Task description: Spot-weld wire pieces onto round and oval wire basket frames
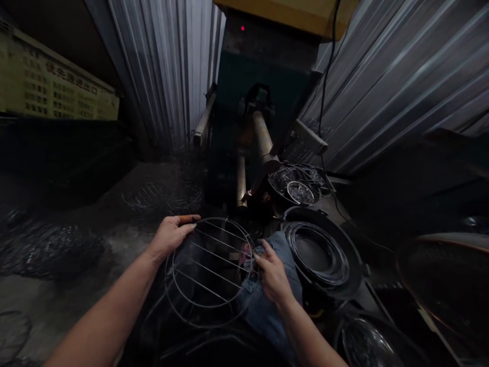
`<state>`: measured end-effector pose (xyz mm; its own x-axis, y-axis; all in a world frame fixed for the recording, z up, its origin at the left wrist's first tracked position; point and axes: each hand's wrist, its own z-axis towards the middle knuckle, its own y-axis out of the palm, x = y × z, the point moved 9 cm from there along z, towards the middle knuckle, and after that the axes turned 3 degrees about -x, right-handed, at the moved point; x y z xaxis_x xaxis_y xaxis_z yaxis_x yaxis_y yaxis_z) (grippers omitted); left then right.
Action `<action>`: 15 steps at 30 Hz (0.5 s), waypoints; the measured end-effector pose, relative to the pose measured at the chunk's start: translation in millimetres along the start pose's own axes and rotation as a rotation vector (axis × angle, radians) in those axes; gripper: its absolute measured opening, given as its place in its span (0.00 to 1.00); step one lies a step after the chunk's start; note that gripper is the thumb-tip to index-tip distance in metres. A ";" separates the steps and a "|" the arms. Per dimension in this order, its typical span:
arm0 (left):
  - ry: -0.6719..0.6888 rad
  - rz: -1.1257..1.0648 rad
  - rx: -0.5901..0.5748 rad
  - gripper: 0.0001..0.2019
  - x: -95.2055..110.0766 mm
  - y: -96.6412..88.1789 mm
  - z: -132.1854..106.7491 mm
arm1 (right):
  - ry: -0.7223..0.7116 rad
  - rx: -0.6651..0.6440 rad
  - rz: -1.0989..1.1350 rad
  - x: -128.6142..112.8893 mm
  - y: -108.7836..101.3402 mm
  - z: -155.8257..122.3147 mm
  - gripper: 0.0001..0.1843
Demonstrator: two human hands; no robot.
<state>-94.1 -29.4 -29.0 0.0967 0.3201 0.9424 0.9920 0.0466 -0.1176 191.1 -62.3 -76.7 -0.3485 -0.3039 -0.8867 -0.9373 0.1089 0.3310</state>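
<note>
The grip is clamped: left hand point(168, 238) pinches the wire rack point(215, 260) at 11 o'clock, right hand point(274, 275) at 3; press evenly.

A round, silvery wire rack point(214, 254) is sitting between the left hand point(170, 237) and right hand point(274, 275), parallel bars slanting.

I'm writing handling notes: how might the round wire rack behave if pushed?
The wire rack is probably light for its size, being mostly open gaps. It's likely stiff, since parallel bars cross its round frame, which might roll if stood on edge.
</note>
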 end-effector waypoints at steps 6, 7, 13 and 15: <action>0.016 0.132 0.026 0.20 24.4 -5.3 6.8 | -0.152 -0.102 -0.392 -25.2 10.1 27.0 0.22; 0.033 0.138 0.029 0.20 34.7 -6.1 7.3 | -0.144 -0.089 -0.372 -27.9 10.6 33.6 0.20; 0.176 -0.018 -0.113 0.32 110.7 -1.6 5.2 | 0.052 -0.079 -0.108 -24.4 22.6 66.9 0.15; 0.206 -0.010 -0.202 0.34 133.0 2.7 3.0 | 0.102 -0.103 -0.074 -22.5 28.2 76.7 0.15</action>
<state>-78.9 16.2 95.1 0.0808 0.1204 0.9894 0.9871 -0.1477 -0.0627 172.2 20.2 -72.2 -0.2717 -0.4022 -0.8743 -0.9530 -0.0137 0.3025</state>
